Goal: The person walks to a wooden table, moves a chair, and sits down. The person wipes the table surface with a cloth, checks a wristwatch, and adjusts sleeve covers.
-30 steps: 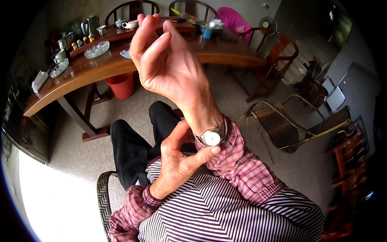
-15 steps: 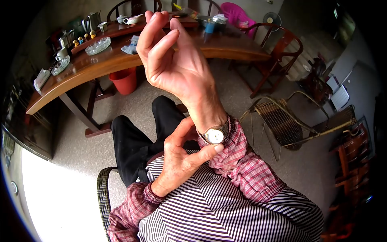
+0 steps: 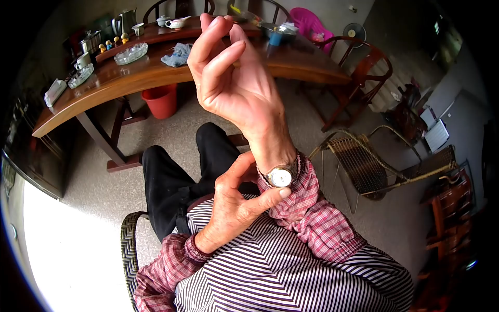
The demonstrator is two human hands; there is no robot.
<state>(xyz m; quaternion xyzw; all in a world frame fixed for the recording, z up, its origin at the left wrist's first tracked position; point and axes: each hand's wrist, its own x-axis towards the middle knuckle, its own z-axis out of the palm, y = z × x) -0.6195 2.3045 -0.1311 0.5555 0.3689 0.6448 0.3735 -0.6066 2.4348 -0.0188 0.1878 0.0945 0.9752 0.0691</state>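
The right hand (image 3: 244,83) is raised palm toward the head, its fingers loosely half curled and nothing in the palm. A round-faced wristwatch (image 3: 281,178) sits on that wrist, just above the plaid sleeve (image 3: 327,223). The left hand (image 3: 228,203) reaches across from the other side, thumb and fingers parted around the wrist; its thumb tip touches at the watch's lower edge, while its fingertips are hidden behind, so I cannot tell whether they grip the strap.

Beyond the hands is a curved wooden table (image 3: 117,83), with a red bucket (image 3: 161,101) under its near edge; the bucket's inside is hidden. On top stand two clear glass dishes (image 3: 131,53), a white cup (image 3: 83,61), a metal jug (image 3: 126,22), a white teapot (image 3: 178,23) and a dark bowl (image 3: 266,30), their contents too small or hidden to tell. A crumpled blue-grey cloth (image 3: 177,55) lies just beside the raised fingers, which block part of the table.

To the right are a wooden chair (image 3: 359,70), a fan (image 3: 355,34) and, nearer, a woven chair (image 3: 361,161).
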